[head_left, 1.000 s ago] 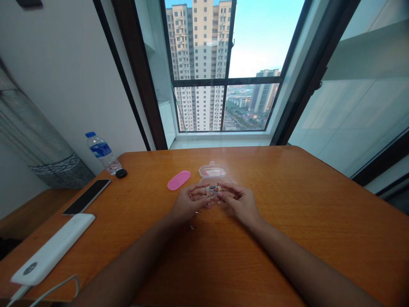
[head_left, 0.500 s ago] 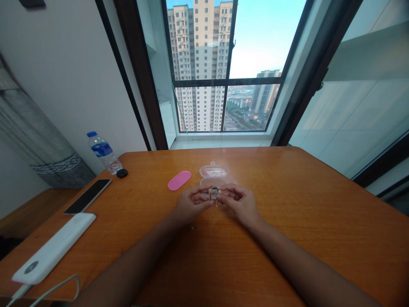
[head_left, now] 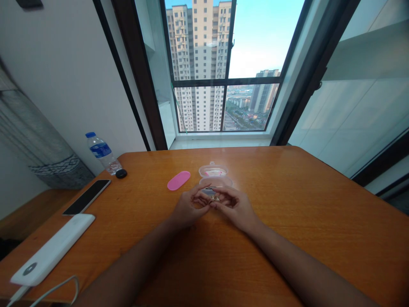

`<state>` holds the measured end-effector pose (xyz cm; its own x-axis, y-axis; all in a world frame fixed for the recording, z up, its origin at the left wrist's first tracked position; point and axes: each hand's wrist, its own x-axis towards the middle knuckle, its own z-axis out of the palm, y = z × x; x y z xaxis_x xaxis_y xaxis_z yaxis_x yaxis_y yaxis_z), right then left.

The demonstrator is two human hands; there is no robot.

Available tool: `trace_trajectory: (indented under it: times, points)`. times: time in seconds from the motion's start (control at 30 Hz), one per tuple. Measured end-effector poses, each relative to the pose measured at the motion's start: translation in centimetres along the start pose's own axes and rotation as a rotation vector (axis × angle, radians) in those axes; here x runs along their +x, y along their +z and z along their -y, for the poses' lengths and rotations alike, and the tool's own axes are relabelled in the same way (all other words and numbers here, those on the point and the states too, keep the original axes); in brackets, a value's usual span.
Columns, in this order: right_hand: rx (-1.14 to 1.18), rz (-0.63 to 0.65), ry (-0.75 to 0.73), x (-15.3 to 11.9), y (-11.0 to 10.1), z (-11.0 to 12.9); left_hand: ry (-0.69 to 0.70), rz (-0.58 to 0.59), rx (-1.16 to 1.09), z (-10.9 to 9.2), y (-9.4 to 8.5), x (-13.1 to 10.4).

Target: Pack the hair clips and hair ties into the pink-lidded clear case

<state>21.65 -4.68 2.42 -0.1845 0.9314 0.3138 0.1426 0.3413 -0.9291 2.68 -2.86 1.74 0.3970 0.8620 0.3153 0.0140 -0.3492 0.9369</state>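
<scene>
Over the wooden table, my left hand (head_left: 191,208) and my right hand (head_left: 237,208) meet at their fingertips. Both are closed in a pinch around a small gold-coloured metal piece (head_left: 214,198). Fingers cover much of this piece, and its exact kind is too small to make out. Just beyond the fingertips lies an open clear plastic case (head_left: 213,171), its near half partly hidden behind my hands. Something pink and white shows in the far half. To the left of the case is a flat pink oval (head_left: 179,181).
Along the table's left side are a water bottle (head_left: 102,152) with a blue cap, a small black round object (head_left: 121,173), a phone (head_left: 87,197) and a long white device (head_left: 54,249) with a white cable (head_left: 60,285). A window (head_left: 226,81) stands beyond the table (head_left: 303,213).
The small metal piece has turned between my fingers; its prongs and grey part stood up before and now are mostly hidden. My fingertips have closed nearer together.
</scene>
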Motion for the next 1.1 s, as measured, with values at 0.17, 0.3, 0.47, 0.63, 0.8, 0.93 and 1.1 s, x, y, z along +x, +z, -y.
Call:
trace_trajectory:
  times: [0.17,0.3,0.47,0.63,0.8,0.93,1.1]
  points:
    - [-0.210,0.026,-0.194,0.0,-0.4,1.0,0.038,0.000,0.059,-0.6,-0.1,-0.1]
    - [-0.246,-0.104,-0.281,0.1,-1.0,1.4,0.058,-0.114,0.074,-1.0,-0.2,-0.1]
    - [-0.344,-0.353,-0.314,0.8,-2.0,0.6,0.069,-0.289,0.117,-1.1,-0.7,0.2]
    - [-0.448,-0.370,-0.315,1.9,-2.8,-0.8,0.055,-0.367,0.135,-0.5,-1.3,0.7]
    - [-0.476,-0.346,-0.293,2.4,-2.9,-1.5,0.049,-0.386,0.209,0.2,-1.8,1.0]
    - [-0.495,-0.348,-0.225,2.7,-2.9,-2.3,0.042,-0.382,0.213,0.4,-2.0,1.1]
    - [-0.530,-0.322,-0.243,2.9,-3.1,-2.7,0.064,-0.339,0.333,0.5,-2.7,1.1]
